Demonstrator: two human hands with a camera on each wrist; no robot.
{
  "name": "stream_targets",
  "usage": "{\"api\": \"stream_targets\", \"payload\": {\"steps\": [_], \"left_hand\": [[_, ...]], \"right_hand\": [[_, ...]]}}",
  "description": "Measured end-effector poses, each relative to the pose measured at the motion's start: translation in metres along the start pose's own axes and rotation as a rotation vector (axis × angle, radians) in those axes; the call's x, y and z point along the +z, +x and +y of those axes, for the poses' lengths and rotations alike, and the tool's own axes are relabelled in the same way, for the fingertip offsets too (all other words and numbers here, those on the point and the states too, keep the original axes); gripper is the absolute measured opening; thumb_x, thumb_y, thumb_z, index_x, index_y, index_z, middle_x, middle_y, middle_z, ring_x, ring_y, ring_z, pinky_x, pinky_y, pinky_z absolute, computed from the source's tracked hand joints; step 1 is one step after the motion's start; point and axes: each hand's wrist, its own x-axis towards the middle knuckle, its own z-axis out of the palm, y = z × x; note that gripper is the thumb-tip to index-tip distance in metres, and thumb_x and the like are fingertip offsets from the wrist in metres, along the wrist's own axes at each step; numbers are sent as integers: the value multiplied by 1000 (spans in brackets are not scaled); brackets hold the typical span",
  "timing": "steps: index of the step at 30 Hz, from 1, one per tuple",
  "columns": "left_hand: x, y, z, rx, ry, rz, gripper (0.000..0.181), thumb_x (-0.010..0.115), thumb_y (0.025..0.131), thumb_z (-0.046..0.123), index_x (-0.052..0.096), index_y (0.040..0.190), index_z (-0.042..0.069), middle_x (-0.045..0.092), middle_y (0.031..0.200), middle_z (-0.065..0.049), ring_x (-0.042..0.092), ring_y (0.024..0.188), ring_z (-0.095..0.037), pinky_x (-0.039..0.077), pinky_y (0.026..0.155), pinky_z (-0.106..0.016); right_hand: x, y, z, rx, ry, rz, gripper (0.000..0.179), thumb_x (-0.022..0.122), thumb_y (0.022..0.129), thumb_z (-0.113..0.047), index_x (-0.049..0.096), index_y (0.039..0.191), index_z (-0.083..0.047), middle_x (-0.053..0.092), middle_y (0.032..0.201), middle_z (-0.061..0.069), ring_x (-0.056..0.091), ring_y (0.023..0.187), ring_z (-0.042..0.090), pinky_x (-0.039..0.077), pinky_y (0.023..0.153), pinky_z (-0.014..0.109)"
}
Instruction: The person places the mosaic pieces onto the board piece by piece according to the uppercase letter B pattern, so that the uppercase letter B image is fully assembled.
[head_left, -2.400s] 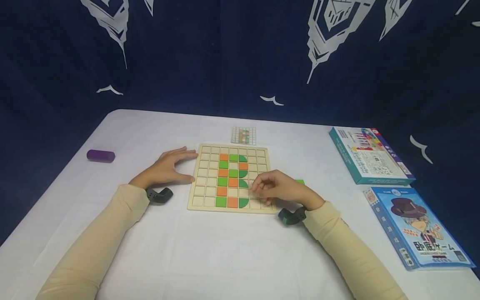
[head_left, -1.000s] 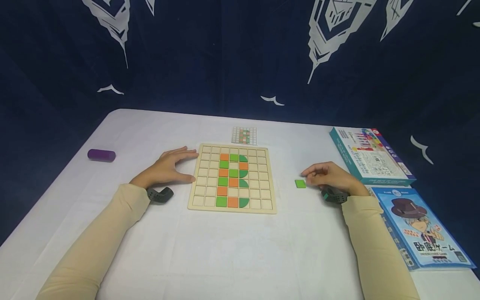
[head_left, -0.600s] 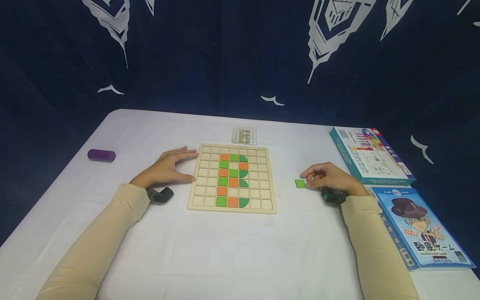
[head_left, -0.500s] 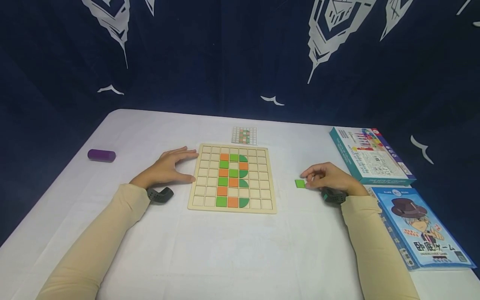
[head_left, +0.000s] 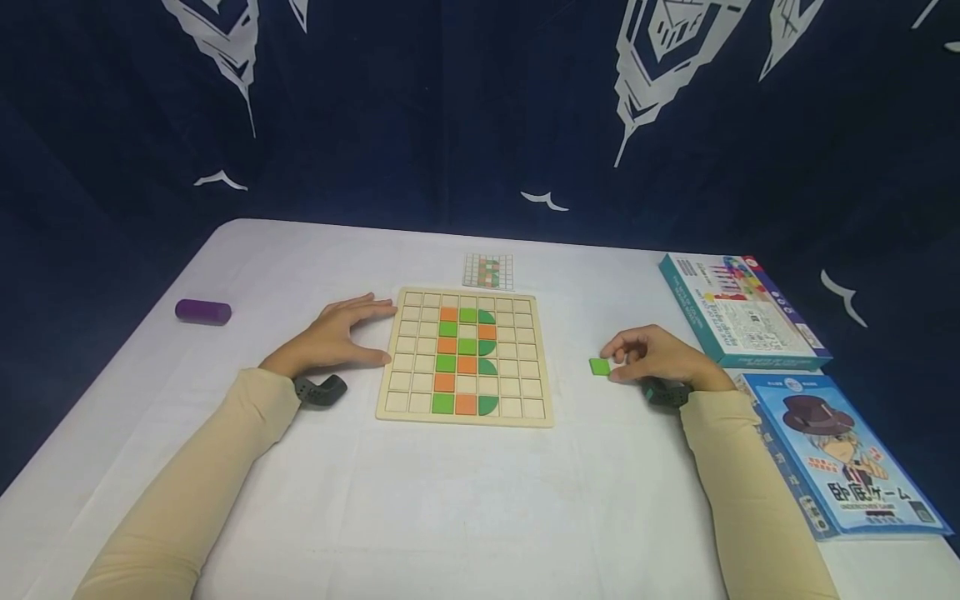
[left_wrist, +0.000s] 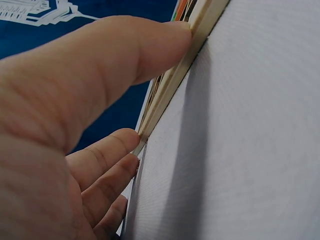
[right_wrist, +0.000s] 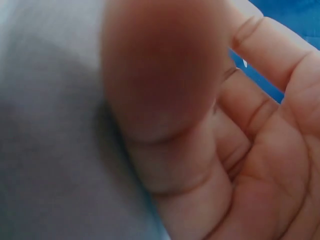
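Note:
A wooden grid board [head_left: 390, 407] lies mid-table. Set in its cells are orange squares [head_left: 467, 366], light green squares [head_left: 442, 403] and dark green rounded pieces [head_left: 487, 406]. My left hand [head_left: 330, 335] is spread at the board's left side; in the left wrist view, thumb and fingertips touch its edge. Right of the board lies a loose light green square tile [head_left: 599, 367]. At this tile's right side is my right hand [head_left: 660, 357], fingers bent, thumb and index finger apart and close to its edge. Blurred, the right thumb [right_wrist: 160, 70] fills much of the right wrist view, with no tile visible there.
A small pattern card [head_left: 488, 272] lies behind the board. The purple cylinder [head_left: 203, 312] is at the far left. On the right, a teal-sided box [head_left: 742, 312] sits behind a blue game box [head_left: 840, 458]. A dark patterned curtain [head_left: 420, 125] hangs behind the white table [head_left: 450, 508].
My right hand has moved from over the board's right side out to the loose green tile. In the last half second it has shifted only slightly left. My left hand has stayed at the board's edge.

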Motion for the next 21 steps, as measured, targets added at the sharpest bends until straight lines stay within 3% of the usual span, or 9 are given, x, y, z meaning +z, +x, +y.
{"api": "stream_targets", "payload": {"steps": [16,21], "left_hand": [[-1,-1,1,16,-2,-2,91,90,85,40,52,160,6,41,171,-14,18,165,-41,7,131,-66],[0,-1,1,9,6,-4,91,89,85,41,51,161,7,41,172,-12,17,165,-39,7,132,-65]], "right_hand": [[2,2,-1,-8,11,30,28,85,85,4,74,109,12,65,83,-2,54,70,8,47,64,20],[3,4,-3,-1,-2,45,29,85,86,4,74,111,12,68,87,1,57,70,9,50,63,21]]}}
